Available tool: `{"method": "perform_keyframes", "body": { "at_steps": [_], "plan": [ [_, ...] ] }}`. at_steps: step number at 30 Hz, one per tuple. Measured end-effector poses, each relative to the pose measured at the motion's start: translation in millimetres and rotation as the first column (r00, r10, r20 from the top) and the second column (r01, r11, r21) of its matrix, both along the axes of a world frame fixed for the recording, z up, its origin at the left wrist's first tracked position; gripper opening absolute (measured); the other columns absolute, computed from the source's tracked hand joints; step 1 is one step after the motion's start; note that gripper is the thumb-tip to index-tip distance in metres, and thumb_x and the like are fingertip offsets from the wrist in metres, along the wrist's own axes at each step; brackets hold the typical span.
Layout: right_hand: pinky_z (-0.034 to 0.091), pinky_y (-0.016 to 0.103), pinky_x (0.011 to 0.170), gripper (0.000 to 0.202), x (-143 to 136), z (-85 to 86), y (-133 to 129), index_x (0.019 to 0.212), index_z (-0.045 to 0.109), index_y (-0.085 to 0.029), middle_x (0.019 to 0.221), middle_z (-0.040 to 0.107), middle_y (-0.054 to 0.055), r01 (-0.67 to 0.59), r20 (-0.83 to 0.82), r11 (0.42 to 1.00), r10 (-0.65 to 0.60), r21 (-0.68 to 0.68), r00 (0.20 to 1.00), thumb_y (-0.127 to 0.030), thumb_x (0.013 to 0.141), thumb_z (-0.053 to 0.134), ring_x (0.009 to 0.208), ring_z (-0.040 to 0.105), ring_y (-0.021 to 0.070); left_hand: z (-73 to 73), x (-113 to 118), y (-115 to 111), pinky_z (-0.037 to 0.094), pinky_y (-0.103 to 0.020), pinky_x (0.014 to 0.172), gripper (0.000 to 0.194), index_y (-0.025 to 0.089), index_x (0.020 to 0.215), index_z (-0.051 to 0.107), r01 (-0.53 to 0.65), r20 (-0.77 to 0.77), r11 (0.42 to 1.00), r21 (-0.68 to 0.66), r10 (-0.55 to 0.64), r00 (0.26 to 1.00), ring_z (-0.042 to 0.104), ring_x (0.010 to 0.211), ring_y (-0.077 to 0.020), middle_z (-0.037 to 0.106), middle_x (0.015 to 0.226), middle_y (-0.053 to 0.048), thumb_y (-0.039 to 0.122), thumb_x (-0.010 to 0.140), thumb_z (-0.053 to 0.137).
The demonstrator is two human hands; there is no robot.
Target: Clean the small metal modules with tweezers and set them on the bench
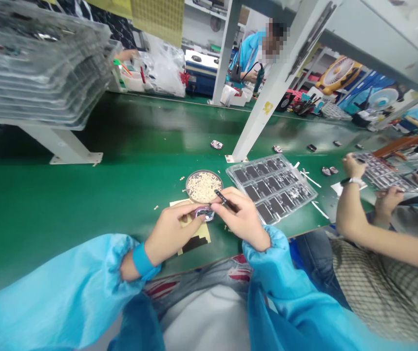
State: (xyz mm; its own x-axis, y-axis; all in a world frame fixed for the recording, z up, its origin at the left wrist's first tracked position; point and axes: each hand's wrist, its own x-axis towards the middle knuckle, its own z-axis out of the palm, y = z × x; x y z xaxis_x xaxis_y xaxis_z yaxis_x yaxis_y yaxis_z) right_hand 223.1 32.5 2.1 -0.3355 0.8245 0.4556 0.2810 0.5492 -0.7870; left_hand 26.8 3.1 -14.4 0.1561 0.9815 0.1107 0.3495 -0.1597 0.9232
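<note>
Between the thumb and fingers of my left hand (174, 229) is a small rounded device with a purplish rim (204, 213). My right hand (241, 214) pinches black tweezers (223, 197), whose lower end lies close to the device; whether they touch it I cannot tell. Just beyond both hands stands a round dish (204, 186) full of tiny cream and dark pieces. Beneath my left hand, a yellow sheet (204, 233) with dark strips lies on the green bench. A clear tray (273, 185) with rows of dark flat parts is to the right of my right hand.
Stacked clear trays (41, 68) rest on a shelf at the left. A white post (255, 107) rises from the bench (150, 141). Small devices (217, 145) lie along the back. At the right, a co-worker's arms (362, 224) reach over another tray (386, 170); another person (247, 53) sits opposite.
</note>
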Motion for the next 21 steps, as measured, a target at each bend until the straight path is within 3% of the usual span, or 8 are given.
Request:
{"method": "perform_keyframes", "body": {
  "at_steps": [5,12,21],
  "plan": [
    [0.052,0.03,0.074,0.009,1,-6.4,1,0.093,0.07,-0.018,0.091,0.063,0.005,-0.076,0.088,0.991,0.066,0.11,0.994,-0.024,0.087,0.074,0.085,0.062,0.0167,-2.1,-2,1,0.05,-0.031,0.079,0.024,0.018,0.106,0.078,0.003,-0.084,0.993,0.119,0.007,0.996,0.067,0.089,-0.0206,0.076,0.099,-0.006,0.029,0.089,0.065],
    [0.054,0.027,0.074,0.013,5,-10.7,-1,0.104,0.07,-0.02,0.098,0.062,0.006,-0.112,0.224,0.968,0.061,0.226,0.973,-0.025,0.092,0.067,0.088,0.064,0.0157,-4.2,-3,0,0.052,-0.033,0.087,0.028,0.017,0.11,0.076,0.024,-0.121,0.994,0.107,-0.011,0.993,0.068,0.092,-0.0222,0.075,0.092,-0.006,0.028,0.089,0.061],
    [0.051,0.021,0.071,0.021,7,-0.7,3,0.113,0.067,-0.024,0.108,0.064,0.003,-0.181,0.542,0.951,0.017,0.251,0.84,-0.034,0.102,0.053,0.089,0.065,0.0117,-3.3,-8,4,0.058,-0.031,0.089,0.031,0.023,0.107,0.078,0.027,-0.215,0.992,0.12,0.0,0.977,0.073,0.101,-0.0247,0.079,0.109,-0.004,0.04,0.087,0.06]
  ]
}}
